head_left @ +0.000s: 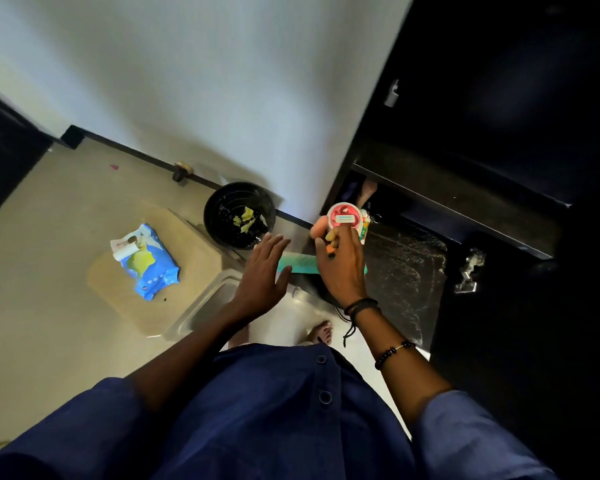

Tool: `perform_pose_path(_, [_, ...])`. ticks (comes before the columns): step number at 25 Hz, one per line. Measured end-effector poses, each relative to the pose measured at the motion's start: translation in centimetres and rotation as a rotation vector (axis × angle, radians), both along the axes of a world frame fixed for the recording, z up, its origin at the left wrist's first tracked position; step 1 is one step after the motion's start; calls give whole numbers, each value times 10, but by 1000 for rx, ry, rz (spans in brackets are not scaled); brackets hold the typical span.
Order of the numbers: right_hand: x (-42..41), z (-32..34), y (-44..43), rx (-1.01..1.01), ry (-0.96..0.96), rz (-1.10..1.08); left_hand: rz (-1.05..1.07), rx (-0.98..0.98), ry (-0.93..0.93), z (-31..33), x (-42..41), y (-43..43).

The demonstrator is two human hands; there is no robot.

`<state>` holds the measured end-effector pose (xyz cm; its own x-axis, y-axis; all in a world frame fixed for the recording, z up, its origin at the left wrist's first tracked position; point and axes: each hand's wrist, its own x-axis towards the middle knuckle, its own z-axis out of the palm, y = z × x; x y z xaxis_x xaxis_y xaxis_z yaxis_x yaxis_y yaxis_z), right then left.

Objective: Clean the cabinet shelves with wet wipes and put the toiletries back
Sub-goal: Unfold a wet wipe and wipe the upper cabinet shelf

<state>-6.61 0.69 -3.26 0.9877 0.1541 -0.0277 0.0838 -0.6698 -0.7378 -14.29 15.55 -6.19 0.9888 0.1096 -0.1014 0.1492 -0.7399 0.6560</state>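
One person stands over the floor, both hands out in front. The left hand point(262, 268) is held wide, palm down, fingers straight and spread, and holds nothing. The right hand point(342, 268) grips a small bunch of toiletries: one round red-and-white tub point(343, 218) on top, one white tube point(365, 227) with green and orange print pressed against its right side, and one orange-tipped item point(329, 244) under the fingers; I cannot tell whether the bunch holds more. This hand hovers at the front left corner of the dark cabinet point(499, 98), just over the lower shelf point(406, 265), which shines wet. One upper shelf point(458, 199) lies above it. Two metal hinges show, one low point(469, 271) and one high point(392, 93).

One teal oblong item point(300, 263) lies between and behind the two hands. One black bin point(219, 216) stands against the wall, holding a few yellowish crumpled wipes point(245, 218). One blue pack of wet wipes point(149, 263) lies on a beige mat point(194, 271) on the floor, left of the bin. The right wrist wears two bands: one black cord point(361, 304) and one beaded bracelet point(394, 353).
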Motion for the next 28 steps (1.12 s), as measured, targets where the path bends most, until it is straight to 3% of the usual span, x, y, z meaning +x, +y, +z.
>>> perform_pose_path(3, [-15, 0, 53, -1, -28, 216, 153, 0, 37, -1, -29, 40])
perform_pose_path(11, [-59, -26, 185, -95, 161, 733, 480, 3, 323, -27, -115, 146])
perform_pose_path(18, [-78, -64, 268, -323, 369, 957, 632, -69, 430, -65, -136, 204])
perform_pose_path(28, [-69, -117, 316, -395, 537, 1114, 642, -278, 486, -138, -103, 262])
